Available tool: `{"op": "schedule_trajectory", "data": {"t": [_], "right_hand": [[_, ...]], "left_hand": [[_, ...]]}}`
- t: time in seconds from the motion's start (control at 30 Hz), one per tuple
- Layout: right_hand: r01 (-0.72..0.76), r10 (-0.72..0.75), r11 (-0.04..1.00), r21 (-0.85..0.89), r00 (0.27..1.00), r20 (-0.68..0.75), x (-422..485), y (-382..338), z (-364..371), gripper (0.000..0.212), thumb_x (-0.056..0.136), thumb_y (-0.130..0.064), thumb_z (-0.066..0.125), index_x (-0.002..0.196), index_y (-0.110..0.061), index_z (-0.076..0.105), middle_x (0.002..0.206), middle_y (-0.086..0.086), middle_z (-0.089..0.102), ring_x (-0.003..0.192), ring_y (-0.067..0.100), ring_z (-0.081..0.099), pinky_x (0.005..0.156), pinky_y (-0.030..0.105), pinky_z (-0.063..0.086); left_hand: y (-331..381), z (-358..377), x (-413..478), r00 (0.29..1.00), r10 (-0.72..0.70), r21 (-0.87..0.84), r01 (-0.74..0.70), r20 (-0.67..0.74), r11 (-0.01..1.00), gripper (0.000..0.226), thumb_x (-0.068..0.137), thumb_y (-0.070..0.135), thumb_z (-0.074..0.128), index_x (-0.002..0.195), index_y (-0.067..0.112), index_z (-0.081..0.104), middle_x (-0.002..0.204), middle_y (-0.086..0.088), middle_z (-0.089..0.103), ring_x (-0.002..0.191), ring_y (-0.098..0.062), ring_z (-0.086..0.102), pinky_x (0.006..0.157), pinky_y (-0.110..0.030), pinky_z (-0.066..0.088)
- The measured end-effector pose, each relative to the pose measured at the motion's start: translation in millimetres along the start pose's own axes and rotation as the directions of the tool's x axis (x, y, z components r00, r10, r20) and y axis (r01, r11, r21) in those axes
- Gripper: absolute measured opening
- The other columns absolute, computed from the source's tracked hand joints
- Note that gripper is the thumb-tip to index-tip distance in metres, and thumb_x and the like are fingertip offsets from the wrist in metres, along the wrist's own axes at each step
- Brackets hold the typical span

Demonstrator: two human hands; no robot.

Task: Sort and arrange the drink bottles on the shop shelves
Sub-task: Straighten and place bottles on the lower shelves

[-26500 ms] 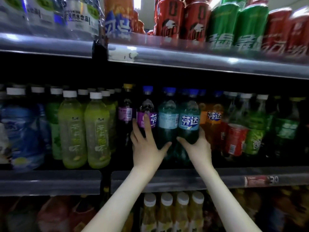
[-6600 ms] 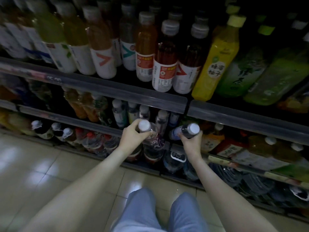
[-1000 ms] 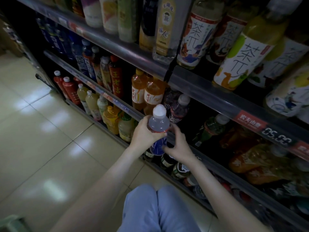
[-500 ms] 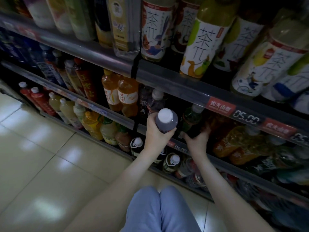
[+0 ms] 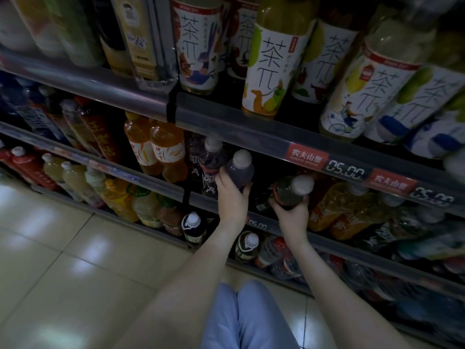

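My left hand [image 5: 230, 195] grips a purple drink bottle [image 5: 240, 167] with a pale cap, held at the mouth of the second-lowest shelf. A like purple bottle [image 5: 211, 157] stands just behind it on that shelf. My right hand [image 5: 293, 211] holds a dark greenish bottle [image 5: 292, 191] with a white cap, tilted toward me, just right of the purple one. Both hands are in front of the shelf rail [image 5: 327, 244].
Tall tea bottles [image 5: 269, 64] fill the shelf above, over a rail with red price tags [image 5: 307, 157]. Orange drink bottles [image 5: 163, 152] stand left of my hands, orange packs [image 5: 337, 210] to the right. Capped bottles [image 5: 247, 246] line the bottom shelf. My knees [image 5: 241, 316] and tiled floor [image 5: 63, 273] lie below.
My left hand has pushed the purple bottle further in toward the shelf. My right hand, reaching into the shelf half a second ago, now holds a greenish bottle pulled forward.
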State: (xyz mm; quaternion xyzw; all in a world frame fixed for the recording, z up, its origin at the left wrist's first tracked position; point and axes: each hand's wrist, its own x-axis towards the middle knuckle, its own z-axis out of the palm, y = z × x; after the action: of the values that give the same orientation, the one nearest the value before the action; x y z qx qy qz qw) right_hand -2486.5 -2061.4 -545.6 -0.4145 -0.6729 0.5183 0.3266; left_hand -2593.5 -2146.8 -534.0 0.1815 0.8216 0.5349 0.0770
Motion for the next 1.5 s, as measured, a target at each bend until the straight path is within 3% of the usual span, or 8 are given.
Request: {"op": "schedule_trajectory", "data": {"t": [0.37, 0.5, 0.6, 0.7, 0.9, 1.13, 1.37, 1.5], "right_hand": [[0.031, -0.032, 0.999, 0.008, 0.990, 0.139, -53, -37, -36, 0.059, 0.073, -0.011, 0.083, 0.115, -0.035, 0.049, 0.113, -0.015, 0.060, 0.104, -0.008, 0.057, 0.085, 0.007, 0.044], [-0.002, -0.003, 1.000, 0.020, 0.972, 0.235, -74, -64, -51, 0.062, 0.074, -0.004, 0.080, 0.112, -0.040, 0.047, 0.112, -0.014, 0.061, 0.102, -0.007, 0.060, 0.085, 0.012, 0.048], [-0.058, 0.051, 0.998, 0.020, 0.965, 0.256, -97, -86, -71, 0.063, 0.073, 0.001, 0.080, 0.114, -0.034, 0.047, 0.111, -0.008, 0.063, 0.101, -0.003, 0.061, 0.085, 0.016, 0.049], [-0.124, 0.115, 0.992, 0.020, 0.961, 0.252, -120, -113, -96, 0.065, 0.071, 0.002, 0.081, 0.123, -0.018, 0.048, 0.117, 0.003, 0.063, 0.108, 0.013, 0.062, 0.090, 0.025, 0.050], [-0.278, 0.265, 0.961, -0.009, 0.905, 0.332, -149, -157, -157, 0.064, 0.072, 0.010, 0.076, 0.123, -0.016, 0.047, 0.111, -0.003, 0.064, 0.099, 0.005, 0.062, 0.081, 0.014, 0.050], [-0.359, 0.356, 0.932, -0.061, 0.863, 0.359, -148, -147, -232, 0.055, 0.069, 0.004, 0.081, 0.113, -0.015, 0.055, 0.107, 0.002, 0.069, 0.099, 0.013, 0.067, 0.090, 0.028, 0.054], [-0.366, 0.328, 0.931, -0.009, 0.823, 0.463, -122, -122, -312, 0.051, 0.080, -0.014, 0.075, 0.125, -0.018, 0.052, 0.121, 0.001, 0.064, 0.109, 0.011, 0.064, 0.084, 0.024, 0.054], [-0.331, 0.338, 0.940, -0.082, 0.877, 0.342, -94, -105, -328, 0.067, 0.087, -0.033, 0.067, 0.144, -0.016, 0.035, 0.133, -0.001, 0.051, 0.120, 0.015, 0.053, 0.090, 0.025, 0.047]], "left_hand": [[20, -20, -26, 0.965, -0.118, 0.167, 0.080, 0.233, 0.983, 0.081, 0.085, 0.012, 0.069, 0.146, -0.001, 0.017, 0.143, -0.020, 0.028, 0.131, -0.031, 0.037, 0.103, -0.030, 0.035], [25, -51, -54, 0.771, -0.027, 0.071, -0.024, 0.637, 0.997, 0.084, 0.079, 0.023, 0.073, 0.150, 0.026, 0.028, 0.149, 0.001, 0.038, 0.132, -0.016, 0.043, 0.109, -0.035, 0.038], [55, -75, -78, 0.651, -0.025, 0.065, -0.037, 0.759, 0.997, 0.074, 0.078, 0.022, 0.075, 0.143, 0.032, 0.039, 0.128, 0.014, 0.056, 0.118, -0.001, 0.052, 0.095, -0.009, 0.041], [97, -94, -99, 0.671, 0.001, 0.074, -0.083, 0.742, 0.994, 0.069, 0.078, 0.016, 0.073, 0.139, 0.029, 0.045, 0.118, 0.008, 0.061, 0.112, -0.009, 0.055, 0.080, -0.006, 0.037], [149, -102, -137, 0.600, -0.076, 0.184, -0.120, 0.796, 0.976, 0.069, 0.071, 0.032, 0.077, 0.134, 0.031, 0.051, 0.118, 0.001, 0.066, 0.114, -0.017, 0.058, 0.096, -0.030, 0.047], [183, -63, -182, 0.596, -0.080, 0.247, -0.205, 0.799, 0.947, 0.067, 0.069, 0.041, 0.080, 0.130, 0.032, 0.055, 0.115, 0.004, 0.069, 0.106, -0.015, 0.062, 0.088, -0.027, 0.050], [206, -6, -232, 0.643, -0.237, 0.219, 0.109, 0.728, 0.970, 0.050, 0.063, 0.040, 0.085, 0.109, 0.032, 0.068, 0.107, 0.011, 0.069, 0.101, -0.006, 0.063, 0.088, -0.021, 0.050], [203, 16, -239, 0.685, -0.341, 0.142, 0.331, 0.644, 0.933, 0.032, 0.066, 0.034, 0.086, 0.092, 0.034, 0.067, 0.096, 0.011, 0.071, 0.091, -0.006, 0.067, 0.088, -0.029, 0.054]]}}
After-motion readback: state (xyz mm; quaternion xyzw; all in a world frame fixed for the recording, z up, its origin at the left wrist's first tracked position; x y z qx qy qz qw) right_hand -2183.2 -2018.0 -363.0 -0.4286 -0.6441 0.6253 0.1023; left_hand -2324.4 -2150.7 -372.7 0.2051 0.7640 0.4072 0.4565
